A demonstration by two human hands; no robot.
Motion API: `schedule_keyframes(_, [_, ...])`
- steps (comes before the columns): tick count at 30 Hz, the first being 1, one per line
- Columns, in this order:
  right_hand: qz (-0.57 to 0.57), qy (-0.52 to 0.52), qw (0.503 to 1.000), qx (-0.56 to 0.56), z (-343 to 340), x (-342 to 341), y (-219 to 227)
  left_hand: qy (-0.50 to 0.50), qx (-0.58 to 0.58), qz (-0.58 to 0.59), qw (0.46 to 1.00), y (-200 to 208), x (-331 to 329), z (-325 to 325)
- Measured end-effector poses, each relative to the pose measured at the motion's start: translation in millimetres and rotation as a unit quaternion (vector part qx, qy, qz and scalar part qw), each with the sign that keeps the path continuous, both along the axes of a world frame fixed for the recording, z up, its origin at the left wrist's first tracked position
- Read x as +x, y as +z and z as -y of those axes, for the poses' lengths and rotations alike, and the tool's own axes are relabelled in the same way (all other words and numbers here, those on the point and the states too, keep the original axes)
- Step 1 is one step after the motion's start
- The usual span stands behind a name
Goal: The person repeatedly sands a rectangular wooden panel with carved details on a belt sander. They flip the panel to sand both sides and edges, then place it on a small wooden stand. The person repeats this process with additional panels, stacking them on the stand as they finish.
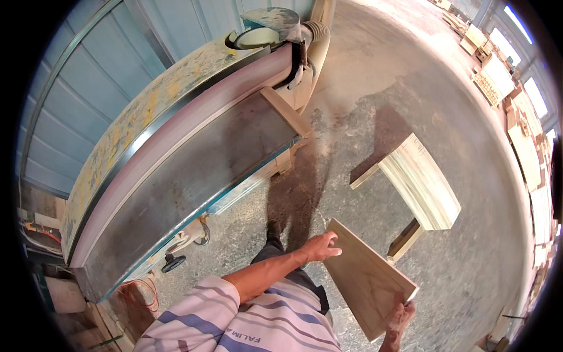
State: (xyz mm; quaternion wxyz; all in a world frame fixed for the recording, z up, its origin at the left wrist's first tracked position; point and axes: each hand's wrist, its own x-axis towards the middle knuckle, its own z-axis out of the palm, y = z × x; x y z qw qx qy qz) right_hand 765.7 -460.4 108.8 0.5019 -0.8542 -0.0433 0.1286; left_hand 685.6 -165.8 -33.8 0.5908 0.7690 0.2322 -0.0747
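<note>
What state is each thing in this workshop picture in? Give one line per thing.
Wooden board: held off the floor, tilted.
Left hand: gripping the board's upper edge.
Right hand: gripping its lower corner.
Sander table: bare.
Stack of boards: resting on low supports.

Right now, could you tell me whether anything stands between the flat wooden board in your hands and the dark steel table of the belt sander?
Nothing visible does. The left hand and right hand grip the pale rectangular wooden board at opposite ends. Only bare concrete floor lies between it and the dark steel sander table. The stack of pale boards sits off to the right.
</note>
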Motion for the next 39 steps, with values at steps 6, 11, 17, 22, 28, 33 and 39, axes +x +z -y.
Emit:
schedule_keyframes(6, [0.067, -0.039, 0.996, -0.053, 90.3, 12.2, 7.0, 0.024, -0.099, -0.125, 0.987, -15.3, -4.8, 16.9])
schedule_keyframes(11, [0.282, -0.118, 0.942, -0.138, 155.0, -23.6, 35.1, 0.135, -0.146, -0.157, 0.967, -55.2, 40.9, 50.7])
schedule_keyframes(17, [0.230, -0.301, 0.925, -0.010, 131.7, -33.6, 51.6, 0.235, -0.576, 0.027, 0.783, 29.7, 104.8, 26.9])
schedule_keyframes(22, [0.171, -0.335, 0.917, 0.131, 100.9, -23.1, 44.2, 0.286, -0.602, 0.166, 0.727, 100.9, 97.7, -0.3])
schedule_keyframes(28, [-0.081, -0.146, 0.940, 0.298, 40.9, 13.1, 22.7, 0.325, -0.521, 0.233, 0.754, 125.0, 22.4, -46.3])
schedule_keyframes(33, [-0.149, -0.113, 0.932, 0.311, -33.3, 34.3, -8.9, 0.448, -0.467, 0.227, 0.728, 88.5, -28.1, -68.9])
schedule_keyframes(39, [-0.225, -0.072, 0.956, 0.176, -51.4, 40.5, -68.3, 0.527, -0.450, 0.172, 0.700, 45.9, -58.8, -99.0])
